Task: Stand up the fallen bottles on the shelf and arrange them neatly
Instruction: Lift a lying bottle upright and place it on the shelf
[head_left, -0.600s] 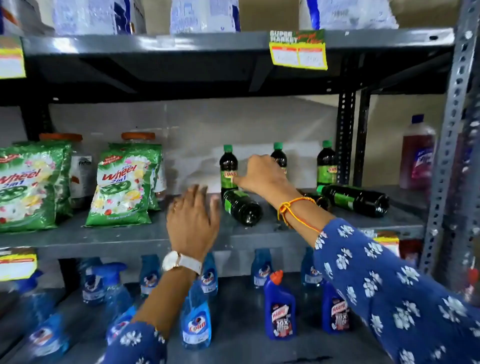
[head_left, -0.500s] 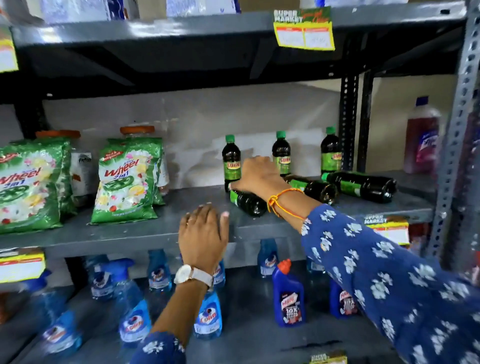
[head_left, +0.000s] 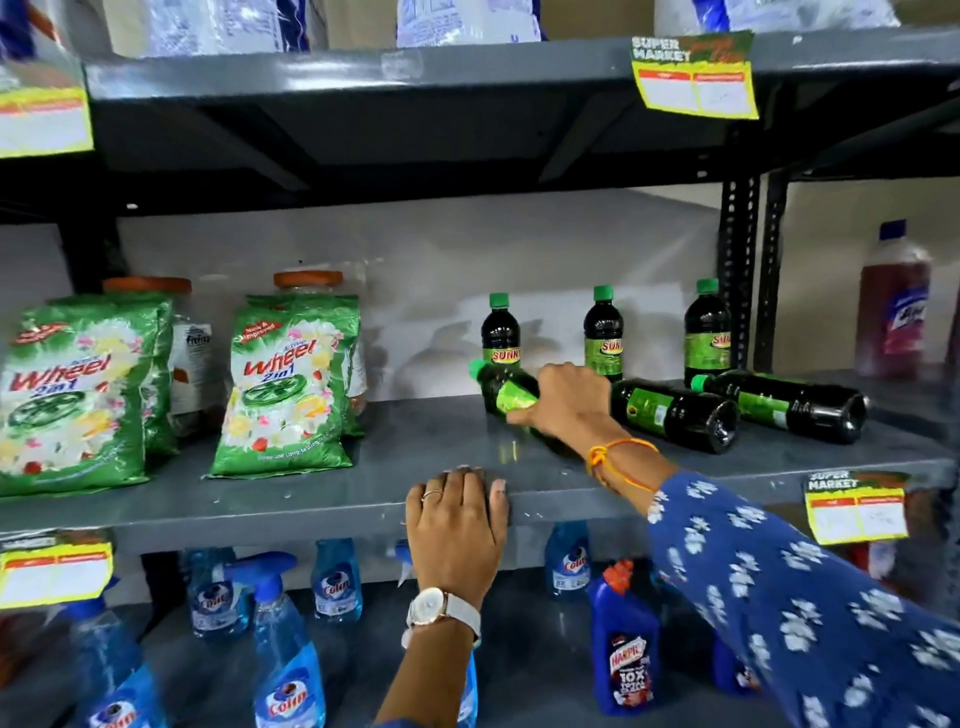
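Note:
Three dark bottles with green caps stand upright at the back of the grey middle shelf (head_left: 311, 499): one on the left (head_left: 500, 332), one in the middle (head_left: 602, 332), one on the right (head_left: 706, 332). Three more lie on their sides in front of them. My right hand (head_left: 569, 402) is closed around the leftmost fallen bottle (head_left: 506, 387), whose cap points up and to the left, its base hidden by my hand. The other two fallen bottles (head_left: 675, 413) (head_left: 789, 405) lie to the right. My left hand (head_left: 457, 525) rests flat on the shelf's front edge.
Green detergent bags (head_left: 285, 395) (head_left: 72, 400) stand on the shelf's left half, jars behind them. A red liquid bottle (head_left: 891, 312) stands at far right beyond the upright posts (head_left: 737, 275). Blue spray bottles (head_left: 285, 644) and a blue cleaner bottle (head_left: 626, 644) fill the shelf below.
My right hand has gripped the leftmost fallen bottle and begun tilting its cap end up. My left hand moved down onto the shelf's front edge.

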